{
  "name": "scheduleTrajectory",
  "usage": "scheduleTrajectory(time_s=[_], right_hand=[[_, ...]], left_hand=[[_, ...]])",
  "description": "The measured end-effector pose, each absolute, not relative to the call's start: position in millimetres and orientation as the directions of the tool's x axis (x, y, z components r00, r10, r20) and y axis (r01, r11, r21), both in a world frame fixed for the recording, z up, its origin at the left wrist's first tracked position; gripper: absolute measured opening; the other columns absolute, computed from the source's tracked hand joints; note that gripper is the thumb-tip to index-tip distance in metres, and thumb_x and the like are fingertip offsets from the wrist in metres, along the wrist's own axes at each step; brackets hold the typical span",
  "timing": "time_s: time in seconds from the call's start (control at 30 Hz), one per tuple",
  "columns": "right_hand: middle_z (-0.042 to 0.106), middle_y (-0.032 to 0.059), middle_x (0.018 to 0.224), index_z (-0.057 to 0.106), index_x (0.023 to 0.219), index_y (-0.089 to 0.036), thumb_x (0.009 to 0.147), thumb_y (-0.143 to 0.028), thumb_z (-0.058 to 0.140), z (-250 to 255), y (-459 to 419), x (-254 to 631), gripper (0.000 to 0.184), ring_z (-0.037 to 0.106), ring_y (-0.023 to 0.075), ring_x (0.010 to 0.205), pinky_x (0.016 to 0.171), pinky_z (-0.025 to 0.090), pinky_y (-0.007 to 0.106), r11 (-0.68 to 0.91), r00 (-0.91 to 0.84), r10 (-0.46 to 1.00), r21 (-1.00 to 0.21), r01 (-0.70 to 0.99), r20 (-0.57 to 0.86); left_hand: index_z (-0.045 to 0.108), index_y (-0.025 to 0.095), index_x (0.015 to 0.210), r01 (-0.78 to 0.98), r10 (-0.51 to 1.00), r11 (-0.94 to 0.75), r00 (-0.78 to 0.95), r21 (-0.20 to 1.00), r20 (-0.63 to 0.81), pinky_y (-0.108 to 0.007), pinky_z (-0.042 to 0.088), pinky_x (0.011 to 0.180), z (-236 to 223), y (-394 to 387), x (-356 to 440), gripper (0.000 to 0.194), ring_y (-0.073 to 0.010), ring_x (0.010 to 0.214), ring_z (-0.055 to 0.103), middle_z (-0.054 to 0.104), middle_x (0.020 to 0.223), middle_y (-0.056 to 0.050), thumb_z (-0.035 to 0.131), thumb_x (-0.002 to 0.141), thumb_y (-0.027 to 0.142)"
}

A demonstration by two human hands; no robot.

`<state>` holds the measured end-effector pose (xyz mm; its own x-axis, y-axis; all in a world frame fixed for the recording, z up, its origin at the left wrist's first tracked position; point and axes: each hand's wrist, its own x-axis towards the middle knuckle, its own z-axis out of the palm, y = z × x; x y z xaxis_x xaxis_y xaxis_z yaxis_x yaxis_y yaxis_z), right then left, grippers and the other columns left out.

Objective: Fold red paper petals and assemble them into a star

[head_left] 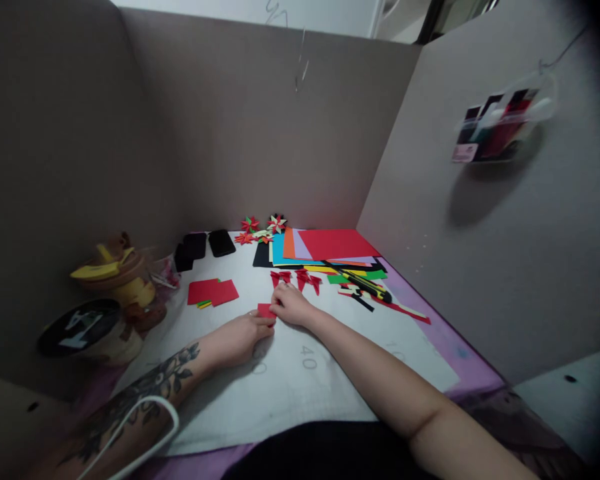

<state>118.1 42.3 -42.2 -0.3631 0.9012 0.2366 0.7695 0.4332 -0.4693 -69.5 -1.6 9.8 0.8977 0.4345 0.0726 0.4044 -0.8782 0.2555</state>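
Note:
A small piece of red paper (265, 310) lies on the white mat between both hands. My left hand (247, 335) presses and holds its near left part with closed fingers. At its right edge, the fingertips of my right hand (293, 307) are pinched on the paper. Just beyond my right hand sit several folded red paper pieces (307, 280). To the left is a small stack of red paper squares (213, 291), with green and yellow edges showing below. The fingers cover part of the red paper, so its folds cannot be made out.
Coloured paper sheets (337, 245) are stacked at the back right, with a yellow-black utility knife (367, 287) and paper strips (405, 311) in front. Folded paper stars (277, 224) and a dark phone-like object (222, 243) stand at the back. Containers (130, 287) line the left; grey panels (270, 133) enclose the table.

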Motion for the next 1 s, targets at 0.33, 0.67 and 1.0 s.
scheduleTrajectory(time_s=[0.33, 0.67, 1.0], right_hand=[[0.049, 0.0075, 0.096, 0.057, 0.090, -0.018, 0.073, 0.003, 0.044, -40.6, 35.2, 124.8, 0.030, 0.044, 0.0203, 0.094, 0.079, 0.040, 0.033, 0.456, -0.250, 0.853, -0.419, 0.785, 0.459], [0.053, 0.0078, 0.105, 0.070, 0.095, -0.028, 0.084, -0.026, 0.052, -40.4, 28.7, 151.2, 0.021, 0.046, 0.0225, 0.097, 0.075, 0.041, 0.034, 0.593, -0.517, 0.801, -0.283, 0.754, 0.301], [0.055, 0.0070, 0.120, 0.055, 0.120, -0.024, 0.084, -0.015, 0.048, -31.4, 17.7, 146.5, 0.038, 0.044, 0.0217, 0.108, 0.089, 0.039, 0.038, 0.720, -0.621, 0.691, -0.280, 0.635, 0.369]], left_hand=[[0.052, 0.014, 0.091, 0.477, 0.479, -0.878, 0.874, -0.042, -0.086, -0.036, 0.044, 0.070, 17.7, -23.0, -58.3, 0.021, -0.0246, 0.079, 0.055, 0.061, 0.086, -0.011, 0.049, 0.071, 0.011], [0.051, 0.014, 0.097, 0.522, 0.519, -0.853, 0.843, -0.017, -0.142, -0.034, 0.046, 0.060, 17.5, -27.9, -58.6, 0.027, -0.0248, 0.072, 0.062, 0.062, 0.101, -0.016, 0.042, 0.072, 0.008], [0.050, 0.011, 0.102, 0.673, 0.680, -0.733, 0.717, -0.099, -0.156, -0.033, 0.047, 0.056, 1.8, -30.1, -51.8, 0.031, -0.0207, 0.062, 0.063, 0.049, 0.126, -0.022, 0.040, 0.073, 0.008]])
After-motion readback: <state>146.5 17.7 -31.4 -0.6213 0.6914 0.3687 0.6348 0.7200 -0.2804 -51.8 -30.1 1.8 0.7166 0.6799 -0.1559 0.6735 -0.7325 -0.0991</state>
